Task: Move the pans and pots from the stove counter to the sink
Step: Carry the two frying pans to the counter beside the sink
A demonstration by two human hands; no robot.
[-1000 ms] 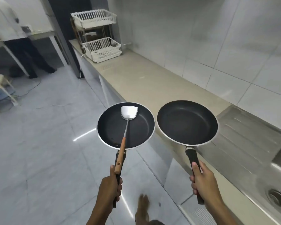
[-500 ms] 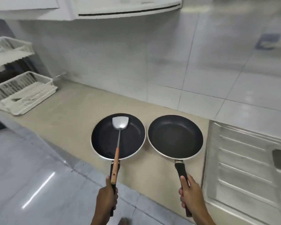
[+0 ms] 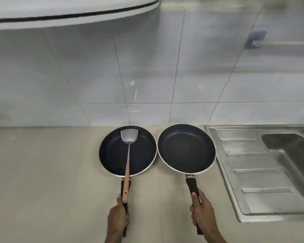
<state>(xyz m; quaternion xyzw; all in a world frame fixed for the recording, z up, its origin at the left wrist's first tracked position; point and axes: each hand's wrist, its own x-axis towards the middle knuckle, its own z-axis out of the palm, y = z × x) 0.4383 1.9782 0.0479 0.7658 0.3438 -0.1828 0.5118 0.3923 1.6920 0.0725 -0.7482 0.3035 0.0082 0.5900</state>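
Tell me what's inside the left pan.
A metal spatula lies in the left pan, blade at the far side, wooden handle over the near rim. Nothing else shows; the surface beneath it is hidden.

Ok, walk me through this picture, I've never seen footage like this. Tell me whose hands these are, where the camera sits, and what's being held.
There is no machine here: a person wears a wide-angle camera on the head, looking forward and down, so you see their own two bare hands. The left hand grips the black handle of a dark frying pan together with a metal spatula, whose blade lies in that pan. The right hand grips the handle of a second, empty pan. Both pans are over a beige counter; whether they touch it I cannot tell. To the right is a steel sink with a ribbed draining board.
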